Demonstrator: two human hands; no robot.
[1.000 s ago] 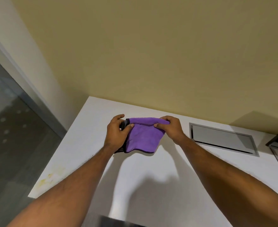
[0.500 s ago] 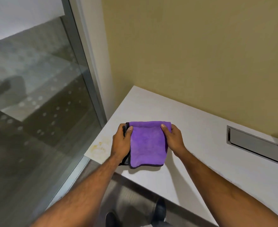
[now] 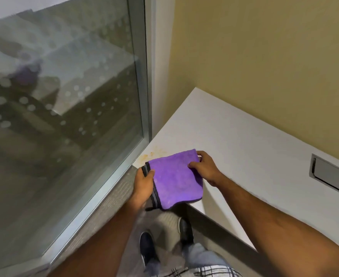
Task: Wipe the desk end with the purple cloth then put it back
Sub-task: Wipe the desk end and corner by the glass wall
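Two hands hold the folded purple cloth (image 3: 175, 179) over the corner of the white surface (image 3: 244, 148). My left hand (image 3: 143, 185) pinches its grey-striped edge; my right hand (image 3: 203, 166) pinches the far top corner, fingers (image 3: 192, 164) closed on the fabric. The cloth's long axis runs from me toward the wall. The yellowish stain (image 3: 152, 153) lies just beyond it, toward the glass panel (image 3: 64, 116), nearest my left hand.
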